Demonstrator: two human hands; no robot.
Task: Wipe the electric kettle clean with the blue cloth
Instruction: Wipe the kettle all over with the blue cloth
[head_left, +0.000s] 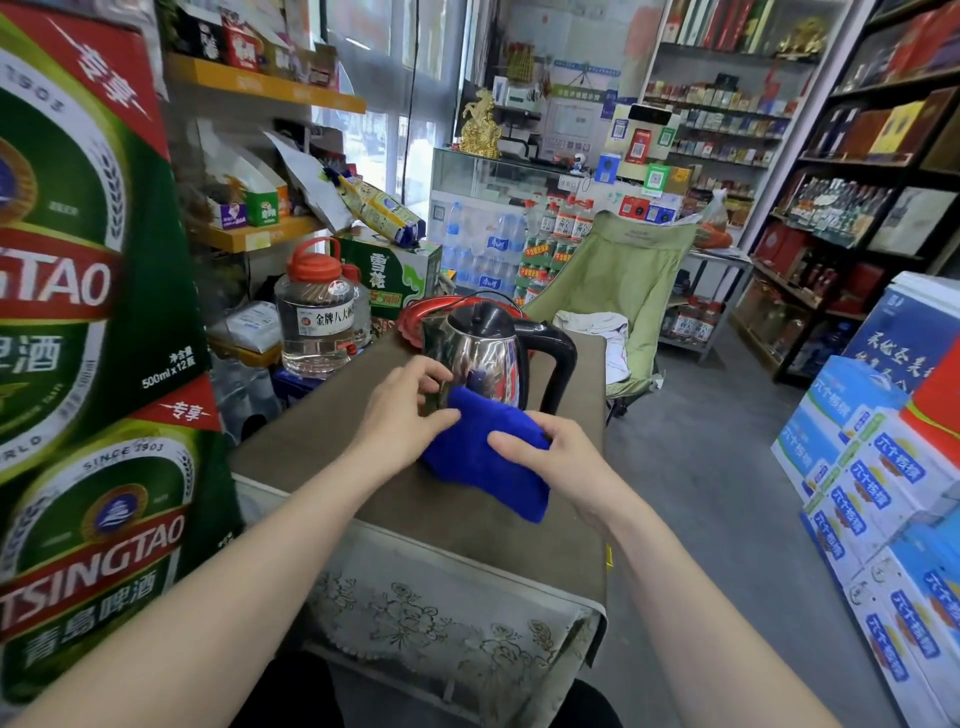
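A shiny steel electric kettle (480, 358) with a black lid and black handle stands upright on the brown-covered table (332, 441). A folded blue cloth (483, 452) lies against the kettle's lower front and spreads toward me on the table. My left hand (402, 415) touches the kettle's left side with its fingers while its thumb lies on the cloth's left edge. My right hand (550, 457) grips the cloth's right side, thumb on top and fingers curled under it.
A big clear jug with a red cap (317, 312) and a red tray (415, 317) stand behind the kettle. Stacked beer cartons (88, 322) rise at the left. A green folding chair (618, 291) stands beyond the table, blue-and-white boxes (883, 499) at the right.
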